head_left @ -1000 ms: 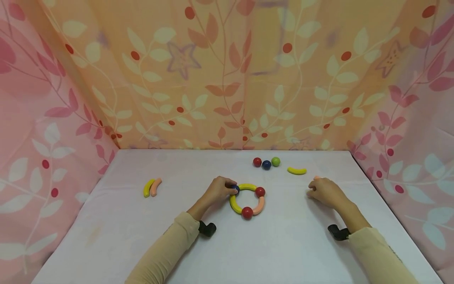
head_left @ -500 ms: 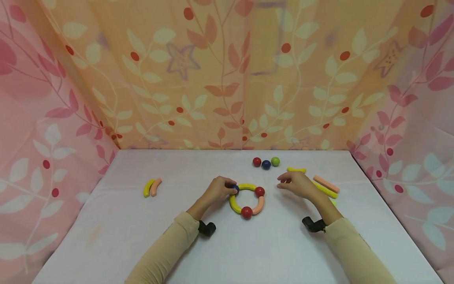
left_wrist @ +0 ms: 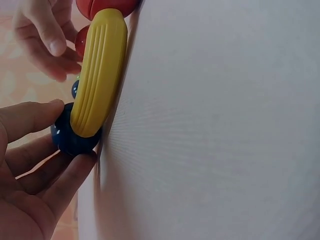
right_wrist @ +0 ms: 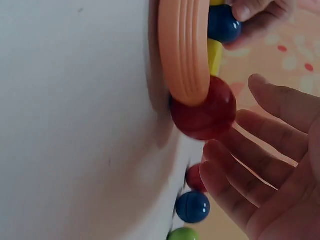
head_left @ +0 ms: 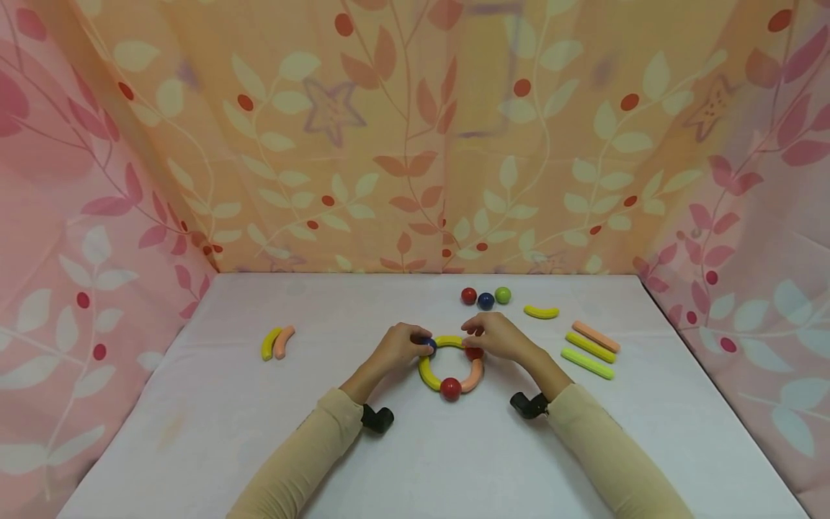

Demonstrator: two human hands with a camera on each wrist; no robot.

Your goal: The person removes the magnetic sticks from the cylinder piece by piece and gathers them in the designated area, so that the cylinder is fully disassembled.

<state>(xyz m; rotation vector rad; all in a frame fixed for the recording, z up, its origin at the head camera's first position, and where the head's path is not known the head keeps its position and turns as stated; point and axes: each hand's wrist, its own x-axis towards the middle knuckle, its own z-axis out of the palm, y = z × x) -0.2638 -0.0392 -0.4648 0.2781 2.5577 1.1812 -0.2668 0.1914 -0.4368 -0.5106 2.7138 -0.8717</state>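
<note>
White table [head_left: 194, 432], walled at the back and on both sides by leaf-patterned curtain [head_left: 389, 144]; broad bare surface lies toward the person and at the left, while the right rear holds loose pieces. Ring of toy pieces [head_left: 450, 364], at table centre: two yellow curved pieces, one peach curved piece [head_left: 477, 375], and three balls, namely one blue ball [head_left: 429, 344], one red ball at the upper right [head_left: 474, 352] and one red ball at the near side [head_left: 450, 388]. Left hand [head_left: 397, 347]: thumb and fingers pinch the blue ball at the ring's upper left, seen closely from the left wrist [left_wrist: 70, 137], where a yellow curved piece [left_wrist: 97, 70] butts against it. Right hand [head_left: 496, 336]: fingers loosely bent over the upper right red ball; the right wrist view shows that ball [right_wrist: 205, 107] just beside the fingers [right_wrist: 270, 135], and actual contact cannot be told. Loose stock: three balls in a row behind the ring, red [head_left: 469, 295], blue [head_left: 485, 300], green [head_left: 502, 295]; one yellow curved piece [head_left: 541, 312] beside them; three straight bars at the right, peach [head_left: 595, 336], yellow [head_left: 590, 347], green [head_left: 586, 363]; one yellow and peach curved pair at the left [head_left: 277, 342], touching each other. The top of the ring is partly covered by both hands.
</note>
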